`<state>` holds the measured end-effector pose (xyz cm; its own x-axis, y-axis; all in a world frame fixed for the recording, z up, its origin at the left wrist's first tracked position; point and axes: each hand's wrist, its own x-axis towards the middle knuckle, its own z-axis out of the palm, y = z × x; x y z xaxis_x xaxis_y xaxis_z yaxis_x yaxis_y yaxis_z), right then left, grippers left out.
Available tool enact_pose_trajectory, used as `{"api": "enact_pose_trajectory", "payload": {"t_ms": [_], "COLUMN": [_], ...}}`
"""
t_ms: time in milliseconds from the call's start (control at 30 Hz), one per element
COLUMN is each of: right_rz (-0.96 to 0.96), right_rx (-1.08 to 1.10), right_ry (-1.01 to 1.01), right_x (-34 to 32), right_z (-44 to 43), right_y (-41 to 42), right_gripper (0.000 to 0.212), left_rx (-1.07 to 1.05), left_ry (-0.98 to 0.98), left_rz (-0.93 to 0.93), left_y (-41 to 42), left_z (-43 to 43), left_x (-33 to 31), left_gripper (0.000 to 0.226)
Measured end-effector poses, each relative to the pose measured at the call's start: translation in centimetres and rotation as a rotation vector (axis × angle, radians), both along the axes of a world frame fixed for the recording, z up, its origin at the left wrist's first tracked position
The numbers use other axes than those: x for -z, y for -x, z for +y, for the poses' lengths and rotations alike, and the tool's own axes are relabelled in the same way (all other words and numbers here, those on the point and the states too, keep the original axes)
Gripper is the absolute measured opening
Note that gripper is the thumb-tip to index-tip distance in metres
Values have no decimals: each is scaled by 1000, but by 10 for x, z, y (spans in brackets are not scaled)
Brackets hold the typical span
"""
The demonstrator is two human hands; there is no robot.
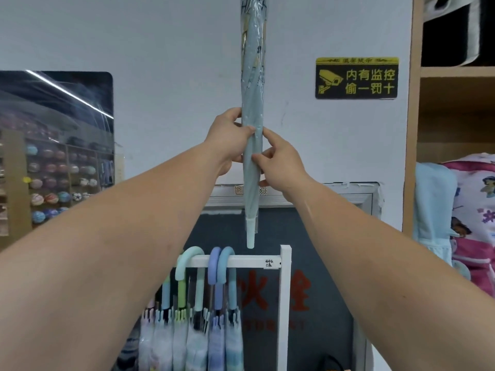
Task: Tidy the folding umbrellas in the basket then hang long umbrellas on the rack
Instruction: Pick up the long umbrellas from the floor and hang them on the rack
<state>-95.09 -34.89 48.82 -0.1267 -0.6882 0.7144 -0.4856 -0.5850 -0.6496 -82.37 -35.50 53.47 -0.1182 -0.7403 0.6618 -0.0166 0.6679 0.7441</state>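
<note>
I hold a long pale blue-grey umbrella (253, 84) in a clear plastic sleeve upright, its white tip pointing down just above the white rack (241, 261). My left hand (230, 140) grips its shaft from the left. My right hand (278, 162) pinches it from the right, a little lower. Its upper end runs out of the top of the view. Several long umbrellas (198, 311) hang on the rack's bar by curved pastel handles, left of the held tip. The basket is not in view.
A wooden shelf unit (412, 129) stands at the right with bedding in floral print below. A yellow-and-black warning sign (356, 78) is on the white wall. At the left is a mirror reflecting shop shelves (53, 156). The rack's right post (285, 303) rises beside a dark board.
</note>
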Motion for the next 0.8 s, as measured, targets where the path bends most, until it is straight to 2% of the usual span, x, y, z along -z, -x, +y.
{"api": "enact_pose_trajectory", "payload": {"t_ms": [133,267,400,500,667,800], "right_rz": [9,10,76,-57,-111,-33], "right_rx": [32,-73,-113,-165,-152,-16], "right_ry": [-9,-107,-179,-246,-190,-113], "right_x": [25,53,69,65,53,50], "right_z": [-14,-14,-11,-10,-14,-22], "right_y": [6,14,25,33,26,15], "right_gripper": [60,56,42,34,35,30], "left_rx": [3,18,44,72,122,137], "left_ry": [-15,-46,-102,-160,-198,-223], "left_rz": [-47,-80,-66,-85,-171,-237], "left_y": [3,3,2,1,1,2], "left_z": [-12,-25,-31,-36,-35,-39], "left_x": [22,55,80,99,131,149], "left_gripper": [28,24,22,23,33,36]}}
